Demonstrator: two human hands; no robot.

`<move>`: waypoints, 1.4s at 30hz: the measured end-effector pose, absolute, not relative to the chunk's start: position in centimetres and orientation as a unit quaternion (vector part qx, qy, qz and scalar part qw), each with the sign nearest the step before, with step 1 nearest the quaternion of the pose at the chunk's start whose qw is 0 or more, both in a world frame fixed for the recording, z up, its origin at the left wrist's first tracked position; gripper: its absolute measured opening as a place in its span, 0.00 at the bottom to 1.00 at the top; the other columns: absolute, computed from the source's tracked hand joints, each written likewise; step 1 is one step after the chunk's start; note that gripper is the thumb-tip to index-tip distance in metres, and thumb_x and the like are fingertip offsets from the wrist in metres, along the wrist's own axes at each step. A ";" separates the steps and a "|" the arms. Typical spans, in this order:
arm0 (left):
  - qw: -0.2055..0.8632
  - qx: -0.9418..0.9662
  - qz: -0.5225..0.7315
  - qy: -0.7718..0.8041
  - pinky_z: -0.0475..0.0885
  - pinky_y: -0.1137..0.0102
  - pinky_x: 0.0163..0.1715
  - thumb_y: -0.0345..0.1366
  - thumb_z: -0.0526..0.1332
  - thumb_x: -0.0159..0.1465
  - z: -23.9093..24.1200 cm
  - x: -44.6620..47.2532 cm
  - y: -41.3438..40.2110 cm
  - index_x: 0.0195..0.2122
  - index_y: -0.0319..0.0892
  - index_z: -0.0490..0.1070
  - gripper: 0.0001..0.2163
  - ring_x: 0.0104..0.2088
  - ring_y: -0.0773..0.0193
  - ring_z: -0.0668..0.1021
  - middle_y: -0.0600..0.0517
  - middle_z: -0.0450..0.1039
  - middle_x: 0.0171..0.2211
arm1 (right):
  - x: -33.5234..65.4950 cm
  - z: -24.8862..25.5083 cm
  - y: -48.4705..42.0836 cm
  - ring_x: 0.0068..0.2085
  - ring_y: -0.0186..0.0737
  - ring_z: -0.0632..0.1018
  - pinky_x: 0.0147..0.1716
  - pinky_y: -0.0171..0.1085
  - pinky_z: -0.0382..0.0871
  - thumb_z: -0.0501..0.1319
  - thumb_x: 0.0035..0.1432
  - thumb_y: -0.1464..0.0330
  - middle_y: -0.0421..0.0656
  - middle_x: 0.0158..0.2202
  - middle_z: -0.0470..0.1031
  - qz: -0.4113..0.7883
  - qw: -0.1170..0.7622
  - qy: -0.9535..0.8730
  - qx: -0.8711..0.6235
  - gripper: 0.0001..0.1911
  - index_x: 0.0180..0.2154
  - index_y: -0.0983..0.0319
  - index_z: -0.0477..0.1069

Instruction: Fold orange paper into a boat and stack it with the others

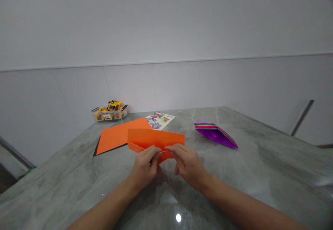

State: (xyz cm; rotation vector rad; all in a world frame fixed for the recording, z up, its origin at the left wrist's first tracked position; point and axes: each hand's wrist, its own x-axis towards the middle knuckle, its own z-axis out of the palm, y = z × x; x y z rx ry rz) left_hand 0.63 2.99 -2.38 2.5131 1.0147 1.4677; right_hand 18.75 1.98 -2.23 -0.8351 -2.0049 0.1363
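Observation:
A folded sheet of orange paper (156, 137) is held up just above the table, its long rear panel standing and its near edge turned over. My left hand (147, 162) pinches the near edge left of the middle, thumb and forefinger closed on it. Close beside it, my right hand (187, 162) grips the same edge, thumb and fingers pressed on the paper. The fingertips of both hands almost meet at the centre. The underside of the paper is mostly hidden by the hands.
Flat orange paper (114, 138) over a dark sheet lies behind to the left. A purple folded paper piece with striped edges (215, 135) rests at the right. Farther back are a printed leaflet (161, 119) and a clear box of yellow toy vehicles (110, 113), near the wall (179, 87).

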 end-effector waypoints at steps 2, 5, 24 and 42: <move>0.036 0.827 0.462 0.320 0.66 0.75 0.23 0.29 0.53 0.66 -2.3 0.4 3.1 0.30 0.41 0.69 0.09 0.22 0.68 0.74 0.55 0.69 0.20 | 18.7 -2.3 2.0 0.25 0.34 0.76 0.29 0.33 0.70 0.50 0.64 0.75 0.43 0.30 0.75 0.066 0.459 -0.819 -0.338 0.13 0.39 0.64 0.73; 0.042 0.835 0.446 0.319 0.65 0.76 0.21 0.31 0.54 0.66 -2.0 -0.4 3.9 0.26 0.41 0.68 0.11 0.19 0.69 0.73 0.55 0.68 0.20 | 19.5 -2.1 2.5 0.23 0.33 0.75 0.26 0.31 0.67 0.51 0.63 0.76 0.41 0.26 0.73 0.068 0.470 -0.801 -0.366 0.11 0.33 0.64 0.72; -0.063 0.779 0.488 0.389 0.68 0.72 0.24 0.30 0.59 0.64 -1.3 -0.5 3.8 0.34 0.42 0.75 0.06 0.24 0.73 0.70 0.45 0.61 0.49 | 19.9 -1.8 2.8 0.25 0.36 0.73 0.26 0.33 0.64 0.55 0.62 0.75 0.41 0.24 0.73 0.031 0.480 -0.788 -0.384 0.11 0.29 0.63 0.72; -0.034 0.816 0.469 0.337 0.73 0.63 0.41 0.31 0.58 0.65 -2.1 1.0 3.1 0.32 0.42 0.67 0.04 0.45 0.57 0.72 0.45 0.63 0.45 | 17.8 -2.5 2.0 0.22 0.33 0.74 0.22 0.32 0.66 0.51 0.62 0.75 0.41 0.26 0.72 0.076 0.498 -0.785 -0.361 0.12 0.31 0.63 0.72</move>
